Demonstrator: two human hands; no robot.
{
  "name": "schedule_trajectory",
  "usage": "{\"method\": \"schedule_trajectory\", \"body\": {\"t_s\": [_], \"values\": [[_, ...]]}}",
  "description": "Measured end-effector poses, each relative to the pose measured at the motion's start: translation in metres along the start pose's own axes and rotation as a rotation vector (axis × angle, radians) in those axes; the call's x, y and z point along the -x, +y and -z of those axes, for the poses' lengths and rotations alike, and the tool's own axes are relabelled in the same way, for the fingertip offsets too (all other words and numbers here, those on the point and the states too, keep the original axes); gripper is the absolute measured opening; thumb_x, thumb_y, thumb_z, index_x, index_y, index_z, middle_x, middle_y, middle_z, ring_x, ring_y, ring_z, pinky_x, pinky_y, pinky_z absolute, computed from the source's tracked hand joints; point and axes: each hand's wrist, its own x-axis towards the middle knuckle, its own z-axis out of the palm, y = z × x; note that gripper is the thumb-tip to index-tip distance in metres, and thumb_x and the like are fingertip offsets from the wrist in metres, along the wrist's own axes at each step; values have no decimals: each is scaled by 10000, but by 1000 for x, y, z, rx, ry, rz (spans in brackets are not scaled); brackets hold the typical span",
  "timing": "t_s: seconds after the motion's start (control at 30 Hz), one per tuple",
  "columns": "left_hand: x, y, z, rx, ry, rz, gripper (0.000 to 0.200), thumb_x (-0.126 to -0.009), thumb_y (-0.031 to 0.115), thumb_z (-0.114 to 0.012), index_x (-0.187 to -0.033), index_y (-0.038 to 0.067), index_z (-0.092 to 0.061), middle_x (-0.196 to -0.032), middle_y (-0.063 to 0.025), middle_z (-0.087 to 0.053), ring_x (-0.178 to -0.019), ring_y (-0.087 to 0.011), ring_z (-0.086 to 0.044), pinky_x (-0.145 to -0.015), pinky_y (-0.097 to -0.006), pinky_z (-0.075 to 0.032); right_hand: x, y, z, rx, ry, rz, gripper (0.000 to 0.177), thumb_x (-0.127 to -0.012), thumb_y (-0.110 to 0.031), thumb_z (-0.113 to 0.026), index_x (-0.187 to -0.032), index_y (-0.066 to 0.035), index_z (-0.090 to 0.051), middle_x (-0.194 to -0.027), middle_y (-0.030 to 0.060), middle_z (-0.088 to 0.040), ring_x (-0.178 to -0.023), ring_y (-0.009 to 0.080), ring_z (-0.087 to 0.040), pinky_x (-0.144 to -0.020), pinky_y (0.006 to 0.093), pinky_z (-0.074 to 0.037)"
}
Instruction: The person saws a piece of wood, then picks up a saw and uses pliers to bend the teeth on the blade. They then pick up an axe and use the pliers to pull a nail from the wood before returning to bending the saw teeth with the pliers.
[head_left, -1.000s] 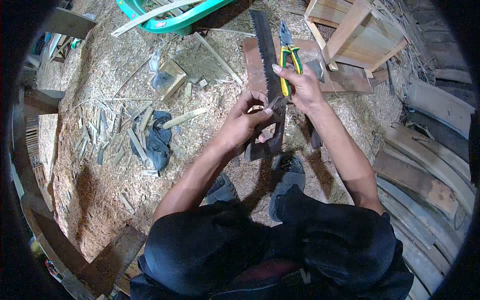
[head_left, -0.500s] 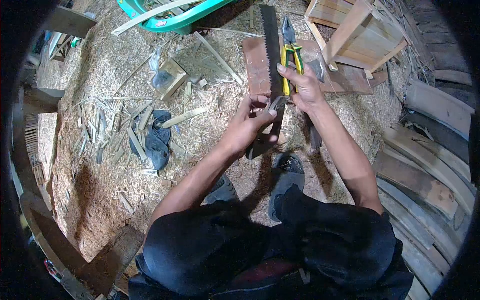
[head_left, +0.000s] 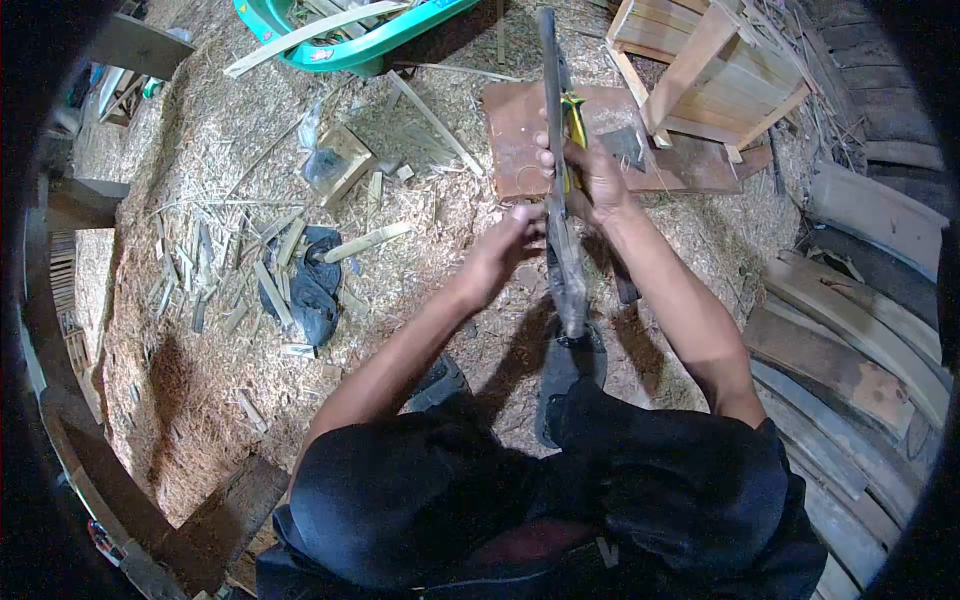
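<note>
A hand saw [head_left: 553, 110] is turned nearly edge-on, its blade pointing away from me and its handle end above my right shoe. My right hand [head_left: 592, 175] is closed round the blade, with fingertips showing on its left side. Yellow-and-green pliers [head_left: 576, 125] are in the same hand, partly hidden behind the saw. My left hand [head_left: 508, 245] is beside the saw's left side, its fingers bent and blurred; whether they touch the saw is unclear. Beyond the hands a reddish-brown board [head_left: 515, 150] lies on the shavings.
A wooden box frame [head_left: 735, 85] stands at upper right, with a green basin [head_left: 375, 45] at upper left. Wood scraps and a dark plastic bag [head_left: 318, 290] lie left of me. Curved planks [head_left: 840, 375] are stacked at right. My shoes are below the saw.
The saw has turned from showing its flat side to nearly edge-on. My left hand has moved slightly left, off the saw's handle area. My right fingers now show round the blade, with the pliers more hidden.
</note>
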Motion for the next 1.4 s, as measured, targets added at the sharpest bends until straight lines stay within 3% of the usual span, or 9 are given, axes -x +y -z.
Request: {"method": "schedule_trajectory", "body": {"t_s": [0.27, 0.47, 0.73, 0.83, 0.87, 1.0, 1.1, 1.27, 1.4], "values": [[2, 17, -6, -66, 265, -246, 288, -978, 266, -587, -1167, 90, -461, -865, 7, -515, -722, -87, -484, -632, -244, -404, 7, -10, -12, 730, 421, 88, 367, -953, -260, -636, -1195, -3, -535, -868, 93, -673, -708, 157, -673, -617, 285, -563], [0, 43, 10, -29, 273, -129, 203, -1002, 266, -532, -1091, 84, -509, -683, 41, -475, -475, -44, -363, -413, -222, -259, 61, -38, -48, 942, 159, -95, 270, -942, -202, -655, -1120, -29, -550, -752, 36, -613, -570, 85, -577, -489, 227, -465], [3, 45, 7, 113, 255, -23, 200, -1001, 277, -517, -1064, 87, -528, -651, 36, -477, -412, -54, -322, -379, -234, -227, 77, -26, -55, 960, 180, -76, 285, -922, -246, -682, -1078, -35, -572, -738, 4, -604, -563, 55, -561, -479, 209, -447], [6, 49, 4, 102, 246, -29, 221, -982, 297, -528, -1068, 94, -543, -676, 30, -492, -420, -56, -330, -383, -230, -226, 78, -17, -58, 902, 235, 94, 286, -923, -245, -679, -1098, -39, -589, -748, 7, -609, -549, 51, -555, -462, 207, -437], [7, 52, 2, 87, 245, -31, 230, -973, 306, -534, -1071, 98, -549, -688, 28, -498, -424, -57, -334, -385, -227, -227, 67, -9, -38, 1275, 14, 491, 310, -925, -241, -671, -1136, -32, -581, -762, 6, -610, -598, 65, -570, -530, 219, -469], [7, 50, 9, 67, 233, -34, 247, -963, 315, -537, -1084, 101, -564, -709, 22, -523, -426, -60, -349, -384, -224, -236, 79, -29, -61, 939, 238, -121, 320, -908, -240, -683, -1126, -22, -597, -809, 5, -630, -734, 97, -591, -702, 272, -497], [5, 51, 4, 91, 276, -38, 234, -987, 312, -532, -1054, 89, -554, -676, 43, -488, -412, -50, -306, -384, -222, -216, 76, -17, -51, 1068, 187, 207, 309, -903, -225, -689, -1121, -25, -598, -787, 2, -624, -704, 89, -589, -649, 270, -495], [9, 53, 2, 33, 253, -14, 269, -956, 348, -538, -1023, 90, -572, -685, 14, -521, -429, -68, -374, -381, -230, -245, 80, -27, -64, 891, 212, 1, 319, -886, -250, -709, -1079, -12, -620, -794, 36, -631, -699, 116, -593, -652, 289, -486], [8, 51, 7, 118, 219, 13, 265, -956, 355, -536, -1005, 96, -562, -693, 8, -525, -428, -73, -377, -376, -234, -242, 78, -25, -59, 1329, 39, 137, 292, -919, -227, -674, -1107, -23, -585, -789, 44, -602, -605, 106, -561, -553, 259, -456]]}}
